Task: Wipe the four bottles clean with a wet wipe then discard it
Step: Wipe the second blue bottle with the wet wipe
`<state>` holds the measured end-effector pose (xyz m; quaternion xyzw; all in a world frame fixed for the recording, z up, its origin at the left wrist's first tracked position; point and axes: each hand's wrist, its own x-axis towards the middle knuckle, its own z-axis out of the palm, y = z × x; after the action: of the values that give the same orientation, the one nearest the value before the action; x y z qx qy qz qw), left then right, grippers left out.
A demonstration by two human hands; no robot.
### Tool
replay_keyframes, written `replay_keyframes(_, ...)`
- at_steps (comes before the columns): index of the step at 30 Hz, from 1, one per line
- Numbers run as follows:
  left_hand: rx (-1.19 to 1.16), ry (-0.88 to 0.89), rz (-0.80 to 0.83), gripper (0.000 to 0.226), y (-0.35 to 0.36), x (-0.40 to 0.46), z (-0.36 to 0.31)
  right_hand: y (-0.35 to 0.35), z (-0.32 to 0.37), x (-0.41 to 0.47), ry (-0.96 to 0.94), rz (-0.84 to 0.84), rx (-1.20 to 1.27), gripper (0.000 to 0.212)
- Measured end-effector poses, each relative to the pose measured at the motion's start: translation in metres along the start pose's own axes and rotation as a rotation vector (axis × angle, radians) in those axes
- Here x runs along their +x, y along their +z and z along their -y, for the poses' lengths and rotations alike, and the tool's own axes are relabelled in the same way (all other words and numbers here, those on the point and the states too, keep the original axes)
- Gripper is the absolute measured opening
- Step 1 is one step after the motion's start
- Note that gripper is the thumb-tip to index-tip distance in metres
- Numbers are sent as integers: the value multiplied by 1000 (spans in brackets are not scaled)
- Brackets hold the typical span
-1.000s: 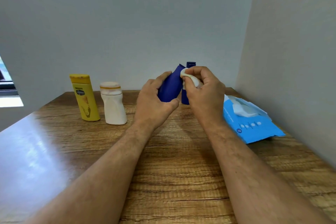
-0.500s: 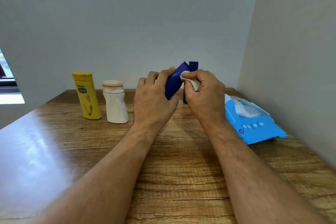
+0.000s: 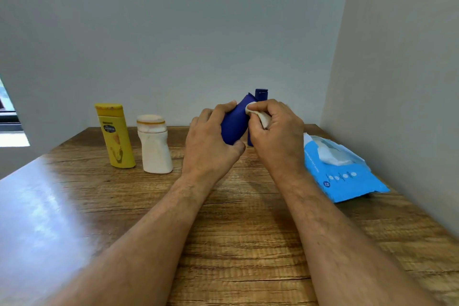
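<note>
Both forearms reach forward over the wooden tabletop [image 3: 236,243]. Left hand [image 3: 211,146] is clamped around a dark blue bottle [image 3: 236,124], held tilted above the tabletop, thumb under it, fingers over its far side. Right hand [image 3: 275,136] is closed on a bunched white wet wipe [image 3: 260,117], pressing it against the upper right edge of that bottle.

Change from 0.5 s ago: left fingers sit a little lower on the bottle, so more of its blue face shows; the wipe stays at the top corner. Standing items have not moved.

Count: bottles, four. Yellow bottle [image 3: 115,135] and white bottle [image 3: 155,148] stand upright side by side at left, just apart. Second dark blue bottle [image 3: 260,94] stands behind the hands, mostly hidden. Blue wipe pack [image 3: 340,176], one, lies at right near the wall, flap open, a wipe poking out.
</note>
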<state>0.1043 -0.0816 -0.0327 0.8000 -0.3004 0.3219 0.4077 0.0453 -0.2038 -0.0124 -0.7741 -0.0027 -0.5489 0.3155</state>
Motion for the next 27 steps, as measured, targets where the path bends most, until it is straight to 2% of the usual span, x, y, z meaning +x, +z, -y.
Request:
replay_keyframes(3, -22, -1, 5, 77, -1, -1, -3, 0, 0, 0, 4, -7, -2, 16)
replay_keyframes(8, -34, 24, -8, 75, -3, -2, -5, 0, -2, 1, -155, -17, -52, 21)
replay_keyframes(10, -108, 4, -5, 75, -4, -1, -6, 0, -3, 2, -196, -15, -59, 23)
replay_keyframes(12, -339, -110, 41, 74, -7, 0, -9, 0, -1, 3, -172, -30, -22, 20)
replay_keyframes(17, -1128, -454, 411, 48, -15, 2, -11, -6, 4, 6, 57, -87, 221, 16)
replay_keyframes(19, -1346, -558, 478, 51, -17, 1, -9, -7, 5, 6, 155, -66, 314, 16)
replay_keyframes(21, -1474, -627, 512, 52, -20, 1, -9, -7, 7, 7, 184, -43, 367, 16)
replay_keyframes(23, -1559, -662, 545, 49, -23, 3, -10, -7, 11, 7, 130, -18, 378, 16)
replay_keyframes(27, -1625, -697, 566, 47, -29, 5, -11, -5, 15, 7, 80, 1, 441, 16)
